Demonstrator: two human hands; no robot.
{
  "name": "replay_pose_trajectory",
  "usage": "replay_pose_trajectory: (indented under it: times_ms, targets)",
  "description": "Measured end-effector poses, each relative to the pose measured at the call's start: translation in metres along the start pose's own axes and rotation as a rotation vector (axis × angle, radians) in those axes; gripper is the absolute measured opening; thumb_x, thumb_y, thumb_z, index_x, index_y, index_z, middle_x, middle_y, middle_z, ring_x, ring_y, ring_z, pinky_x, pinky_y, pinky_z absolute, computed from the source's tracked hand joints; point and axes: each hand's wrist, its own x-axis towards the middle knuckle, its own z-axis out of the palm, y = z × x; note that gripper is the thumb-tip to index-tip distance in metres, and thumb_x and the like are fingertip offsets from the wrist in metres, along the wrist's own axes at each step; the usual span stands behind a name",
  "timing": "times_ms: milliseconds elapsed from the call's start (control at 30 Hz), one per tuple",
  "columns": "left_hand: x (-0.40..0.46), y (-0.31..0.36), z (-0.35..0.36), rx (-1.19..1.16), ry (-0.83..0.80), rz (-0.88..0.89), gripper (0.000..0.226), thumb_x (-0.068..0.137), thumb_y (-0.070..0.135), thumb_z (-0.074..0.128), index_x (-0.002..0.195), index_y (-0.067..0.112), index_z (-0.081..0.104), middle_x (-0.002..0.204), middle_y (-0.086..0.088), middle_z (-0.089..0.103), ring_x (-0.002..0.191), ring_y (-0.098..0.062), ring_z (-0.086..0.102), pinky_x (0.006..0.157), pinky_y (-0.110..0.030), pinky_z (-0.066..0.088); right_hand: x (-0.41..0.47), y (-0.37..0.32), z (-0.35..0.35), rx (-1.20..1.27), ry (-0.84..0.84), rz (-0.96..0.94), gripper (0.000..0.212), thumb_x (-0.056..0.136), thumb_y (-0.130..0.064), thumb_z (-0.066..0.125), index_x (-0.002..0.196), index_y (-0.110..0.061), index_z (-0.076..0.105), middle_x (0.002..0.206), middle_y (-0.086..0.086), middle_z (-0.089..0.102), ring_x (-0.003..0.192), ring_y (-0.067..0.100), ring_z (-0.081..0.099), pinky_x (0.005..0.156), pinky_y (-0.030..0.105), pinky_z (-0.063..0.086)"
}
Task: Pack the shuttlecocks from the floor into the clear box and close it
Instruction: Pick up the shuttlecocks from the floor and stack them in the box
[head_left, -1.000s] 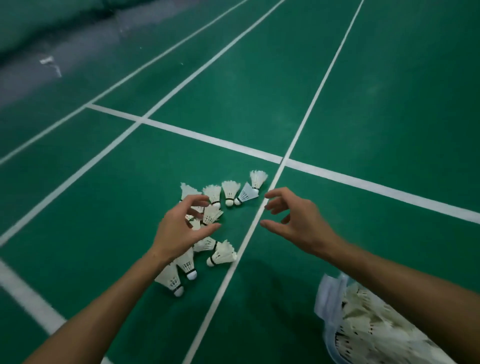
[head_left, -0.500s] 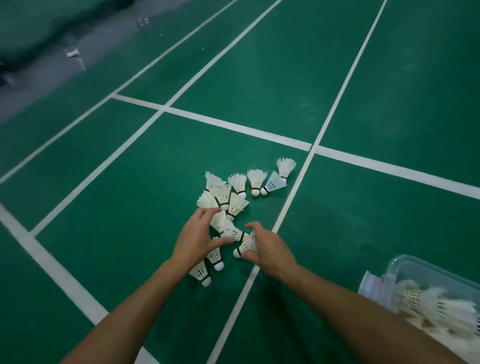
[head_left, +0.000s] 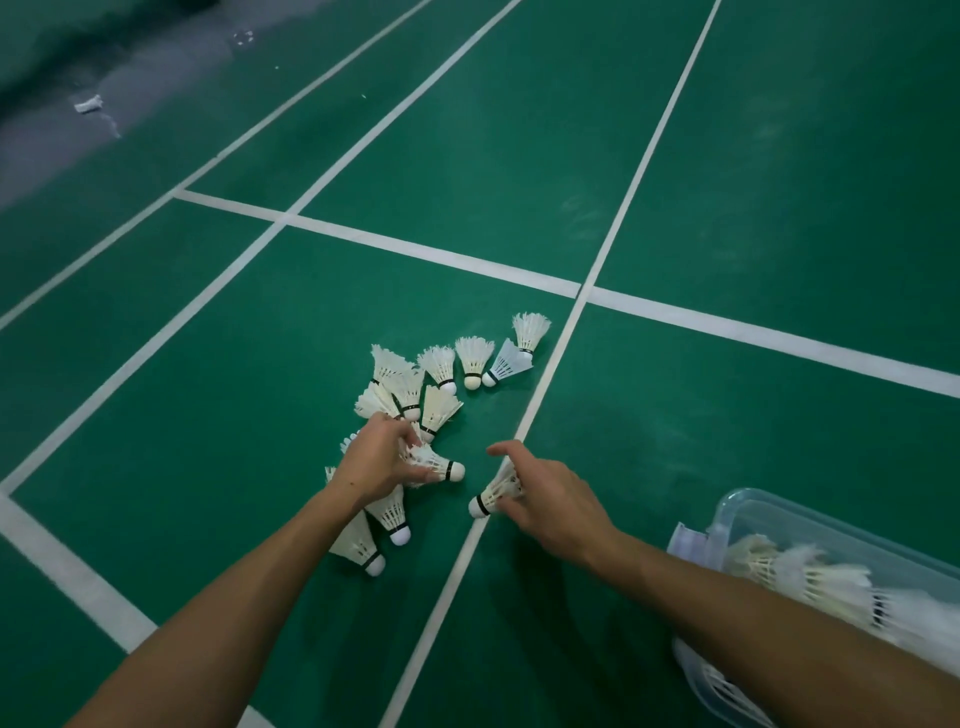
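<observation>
Floor (head_left: 727, 156): green court surface, marked with white lines (head_left: 415, 252). Loose white shuttlecocks (head_left: 441, 364) lay clustered on it. Clear box (head_left: 779, 519), holding shuttlecocks, stood at lower right.

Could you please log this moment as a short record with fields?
left hand: grips a shuttlecock, cork pointing right
right hand: pinches a second shuttlecock by its feathers
loose shuttlecocks: cluster on the green floor, left of a white line
clear box: lower right, open, already holding shuttlecocks

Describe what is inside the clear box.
The clear box holds white feathered shuttlecocks lying on their sides. The right forearm covers part of it, so no count.
</observation>
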Motion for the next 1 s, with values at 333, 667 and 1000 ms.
replay_pose_trajectory:
  times_ms: [333, 667, 1000]
  targets:
    - [-0.058, 0.122, -0.042, -0.174, 0.127, 0.393, 0.044, 0.069, 0.048, 0.088, 0.099, 0.023, 0.066, 0.099, 0.011, 0.058, 0.076, -0.004, 0.061, 0.069, -0.017, 0.055, -0.114, 0.025, -0.150, 0.103, 0.182, 0.043, 0.055, 0.089, -0.028, 0.082, 0.135, -0.033, 0.053, 0.086, -0.007, 0.070, 0.074, 0.008, 0.068, 0.071, 0.040, 0.061]
    - [-0.105, 0.264, -0.017, -0.393, 0.046, 0.768, 0.049, 0.069, 0.044, 0.090, 0.100, 0.012, 0.069, 0.098, 0.003, 0.062, 0.068, -0.009, 0.060, 0.063, -0.016, 0.050, -0.269, 0.074, -0.182, 0.174, 0.351, 0.288, 0.047, 0.087, -0.025, 0.084, 0.124, -0.041, 0.060, 0.071, -0.007, 0.060, 0.064, 0.008, 0.060, 0.061, 0.022, 0.050]
    - [-0.112, 0.255, -0.003, -0.365, 0.027, 0.780, 0.043, 0.069, 0.038, 0.093, 0.098, 0.017, 0.069, 0.097, 0.005, 0.060, 0.067, -0.013, 0.061, 0.061, -0.014, 0.047, -0.237, 0.085, -0.098, 0.146, -0.003, 0.364, 0.040, 0.087, -0.020, 0.082, 0.110, -0.033, 0.052, 0.088, -0.007, 0.072, 0.076, 0.004, 0.068, 0.064, 0.022, 0.055]
